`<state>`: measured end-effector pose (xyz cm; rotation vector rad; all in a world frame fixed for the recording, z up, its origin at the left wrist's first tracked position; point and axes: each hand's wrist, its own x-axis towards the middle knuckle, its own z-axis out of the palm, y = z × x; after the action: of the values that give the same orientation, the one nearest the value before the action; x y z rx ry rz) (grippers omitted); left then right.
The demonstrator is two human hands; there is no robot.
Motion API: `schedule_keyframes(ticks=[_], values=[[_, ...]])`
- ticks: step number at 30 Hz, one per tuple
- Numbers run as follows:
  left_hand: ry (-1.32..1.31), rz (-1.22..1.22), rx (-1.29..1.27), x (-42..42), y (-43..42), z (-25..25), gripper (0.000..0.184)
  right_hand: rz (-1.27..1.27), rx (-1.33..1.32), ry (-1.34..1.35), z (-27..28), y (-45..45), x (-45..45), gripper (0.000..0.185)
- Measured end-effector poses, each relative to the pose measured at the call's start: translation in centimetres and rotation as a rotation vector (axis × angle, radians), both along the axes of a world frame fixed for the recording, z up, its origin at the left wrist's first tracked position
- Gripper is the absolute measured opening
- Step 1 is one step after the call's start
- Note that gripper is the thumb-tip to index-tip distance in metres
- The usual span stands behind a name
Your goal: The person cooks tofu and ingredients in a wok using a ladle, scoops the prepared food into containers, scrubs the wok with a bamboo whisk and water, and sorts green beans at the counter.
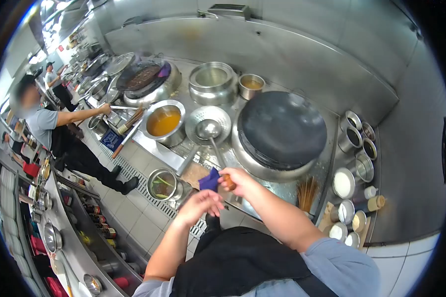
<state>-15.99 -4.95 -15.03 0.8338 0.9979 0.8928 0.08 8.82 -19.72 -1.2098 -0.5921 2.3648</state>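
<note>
My right hand (240,183) is closed around the wooden end of a ladle (216,148). The ladle's round metal bowl rests over a perforated strainer (225,119) on the stove. Just below and left of the ladle's handle, my left hand (201,205) is open, fingers loosely bent, with nothing visible in it. A purple cloth (209,180) lies between my two hands, by the ladle's handle; whether a finger touches it I cannot tell. Beyond my right hand, a large dark wok (282,129) sits on its round metal burner.
A pot of amber liquid (163,122) stands left of the strainer. A bamboo brush (307,192) is beside my right forearm. Several seasoning containers (343,183) line the right side. At left, a co-worker (59,121) reaches toward another wok (141,76). A pot with green stalks (162,184) stands lower left.
</note>
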Motion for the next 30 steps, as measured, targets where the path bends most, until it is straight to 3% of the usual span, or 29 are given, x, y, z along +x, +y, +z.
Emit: schedule_keyframes(ticks=[1,3,5,11,13,17,19,20,22,25,30], values=[[0.082,-0.021,0.035,-0.7,-0.6,0.6,0.021,0.029,-0.011,-0.029,-1.3,1.9,-0.3,0.021],[0.109,0.025,0.017,-3.6,-2.0,-1.0,0.024,0.159,0.355,-0.408,3.8,2.9,-0.4,0.018],[0.178,0.123,-0.034,-6.7,-3.6,-3.3,0.023,0.136,0.656,-0.692,4.9,4.3,-1.1,0.021],[0.273,0.327,-0.192,-14.1,-6.9,-7.7,0.024,-0.075,1.103,-1.041,3.4,21.9,-7.0,0.022],[0.277,0.357,-0.252,-15.3,-6.8,-7.9,0.023,0.095,1.050,-1.259,5.3,25.9,-9.5,0.018],[0.302,0.307,-0.226,-17.5,-5.4,-7.6,0.022,0.165,0.854,-1.232,3.7,30.8,-12.2,0.014],[0.301,0.296,-0.198,-18.2,-4.1,-6.8,0.023,-0.203,0.364,-0.314,3.8,31.9,-12.3,0.011],[0.300,0.285,-0.172,-18.3,-3.3,-6.5,0.024,-0.348,0.123,-0.079,4.6,32.1,-12.5,0.014],[0.293,0.231,-0.129,-18.3,-1.2,-5.9,0.023,-0.437,0.009,0.214,5.4,31.8,-12.3,0.015],[0.216,0.117,-0.069,-17.1,2.5,-6.4,0.023,-0.431,-0.045,0.400,7.8,29.0,-11.1,0.012],[0.586,-0.336,0.462,-7.0,10.4,0.1,0.030,-0.523,0.035,0.426,14.0,21.8,-6.1,0.014]])
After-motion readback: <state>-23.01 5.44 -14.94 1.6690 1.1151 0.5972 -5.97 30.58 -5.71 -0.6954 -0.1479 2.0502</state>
